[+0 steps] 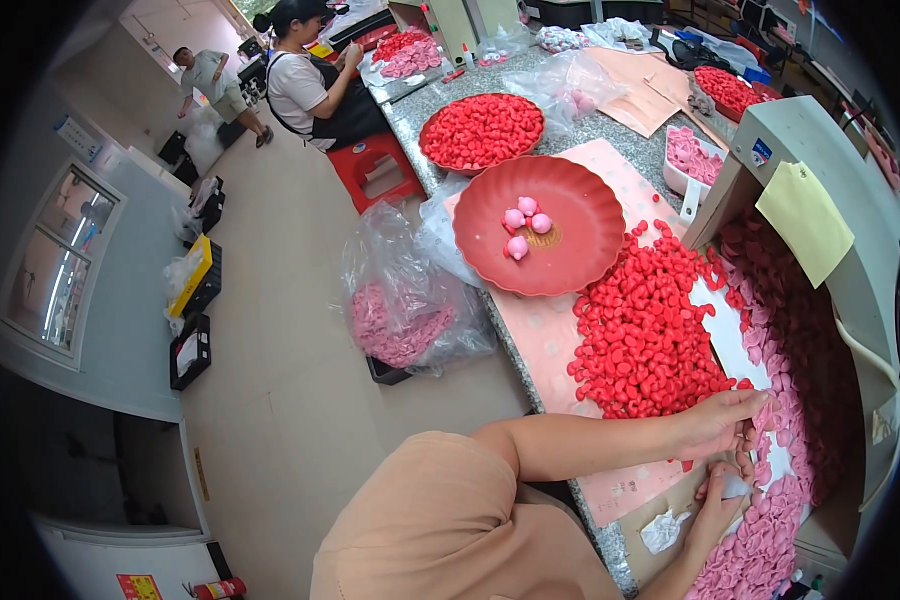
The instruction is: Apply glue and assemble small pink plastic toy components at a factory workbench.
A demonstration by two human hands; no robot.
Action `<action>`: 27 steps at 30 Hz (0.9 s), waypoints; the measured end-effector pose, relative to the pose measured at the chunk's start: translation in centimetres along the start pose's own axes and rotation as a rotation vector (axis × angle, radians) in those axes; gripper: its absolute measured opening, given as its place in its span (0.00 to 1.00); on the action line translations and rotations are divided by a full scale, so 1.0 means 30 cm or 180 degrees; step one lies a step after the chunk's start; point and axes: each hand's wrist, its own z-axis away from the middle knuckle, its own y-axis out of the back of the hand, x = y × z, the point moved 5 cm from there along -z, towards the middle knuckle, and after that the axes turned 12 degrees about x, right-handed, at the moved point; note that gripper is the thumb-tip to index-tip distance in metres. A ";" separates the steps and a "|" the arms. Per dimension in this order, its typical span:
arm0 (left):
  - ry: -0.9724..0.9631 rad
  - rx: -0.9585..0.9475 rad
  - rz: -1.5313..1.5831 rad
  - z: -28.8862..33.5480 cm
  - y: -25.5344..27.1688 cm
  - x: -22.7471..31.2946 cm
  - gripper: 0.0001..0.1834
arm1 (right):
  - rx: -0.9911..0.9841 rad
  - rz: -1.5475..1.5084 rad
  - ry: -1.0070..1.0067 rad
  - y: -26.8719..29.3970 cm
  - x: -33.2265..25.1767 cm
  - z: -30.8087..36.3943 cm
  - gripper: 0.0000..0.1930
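My left hand (718, 422) reaches across at the right, its thumb and fingers pinched on a small thin pink piece (766, 418). Just below it, my right hand (722, 492) is curled closed around a small whitish, translucent thing (736, 487) whose kind I cannot make out. Its fingertips are partly hidden close to the left hand. Beside both hands lies a long heap of flat pink pieces (750, 540). A large pile of glossy red pieces (640, 340) spreads beyond my left forearm. Past that pile, a scalloped red tray (480, 235) holds several round pink pieces (526, 214).
A grey metal housing (820, 150) with a yellow paper (805, 222) stands over the heap at right. A bowl of red pieces (482, 130) and a white basket (678, 180) sit farther back. A bag of pink pieces (400, 320) stands left. Two people are beyond.
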 end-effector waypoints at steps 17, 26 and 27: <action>0.0832 0.0315 0.0232 0.033 -0.016 -0.073 0.27 | 0.0042 -0.0105 -0.0088 0.005 0.033 -0.001 0.25; 0.0921 0.0301 0.0060 0.045 -0.024 -0.085 0.28 | 0.0084 -0.0255 -0.0171 0.015 0.061 -0.004 0.28; 0.0935 0.0339 0.0092 0.046 -0.023 -0.087 0.28 | 0.0078 -0.0273 -0.0218 0.015 0.065 -0.006 0.28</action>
